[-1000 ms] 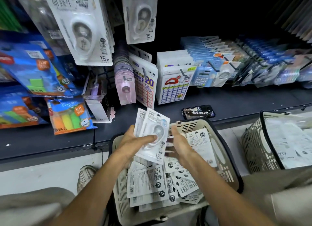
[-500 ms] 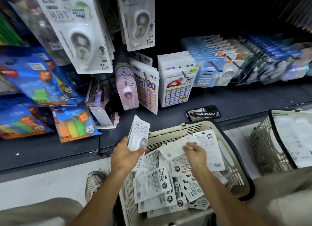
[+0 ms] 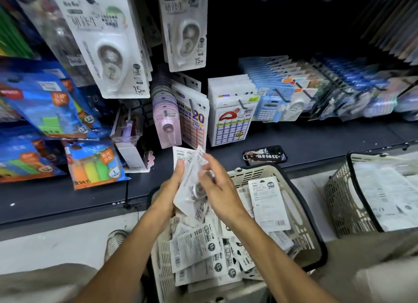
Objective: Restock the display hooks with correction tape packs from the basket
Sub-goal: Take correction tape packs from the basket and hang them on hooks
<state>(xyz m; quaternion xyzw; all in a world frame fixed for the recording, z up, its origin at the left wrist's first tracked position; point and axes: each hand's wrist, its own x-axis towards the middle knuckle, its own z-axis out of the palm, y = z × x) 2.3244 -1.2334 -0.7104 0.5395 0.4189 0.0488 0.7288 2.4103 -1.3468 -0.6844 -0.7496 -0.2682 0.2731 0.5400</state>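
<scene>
Centrally, several packs are gripped upright in the left hand while being squared by the right hand's pinching fingers, likely for hooking.

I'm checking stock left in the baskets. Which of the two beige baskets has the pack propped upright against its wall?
The near beige basket below the hands: one white correction tape pack stands against its right wall.

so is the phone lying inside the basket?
No. The phone lies on the dark shelf behind the basket, outside its rim.
</scene>
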